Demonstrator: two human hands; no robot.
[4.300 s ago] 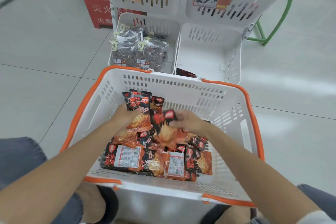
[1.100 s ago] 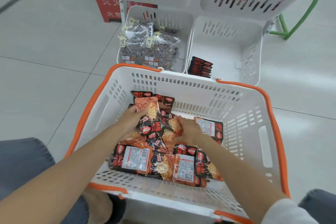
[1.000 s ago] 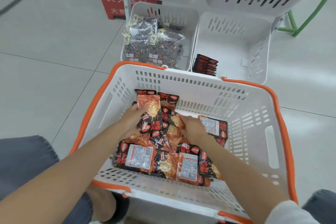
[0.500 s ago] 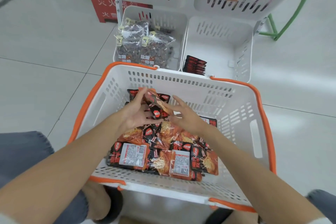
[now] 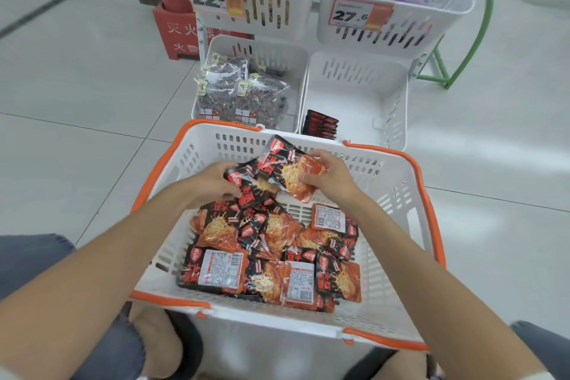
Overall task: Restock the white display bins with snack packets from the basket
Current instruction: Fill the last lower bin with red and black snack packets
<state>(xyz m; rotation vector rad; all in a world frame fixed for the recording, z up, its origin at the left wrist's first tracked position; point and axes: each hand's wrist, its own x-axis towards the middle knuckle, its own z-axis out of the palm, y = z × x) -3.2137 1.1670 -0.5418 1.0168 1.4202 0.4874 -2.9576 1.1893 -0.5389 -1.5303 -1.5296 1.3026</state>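
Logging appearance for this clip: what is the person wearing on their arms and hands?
The left forearm and right forearm are bare down to the left hand and right hand. There are no gloves, and no watch, bracelet or ring shows. The only clothing on an arm is a white sleeve edge on the right arm, at the frame's bottom corner.

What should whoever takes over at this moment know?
Left hand grips a bunch of packets; right hand holds an orange packet; both over the basket.
Done: a small stack sits in the lower right bin.
To do: move the held packets into that bin, then the loose packets lying in the basket.
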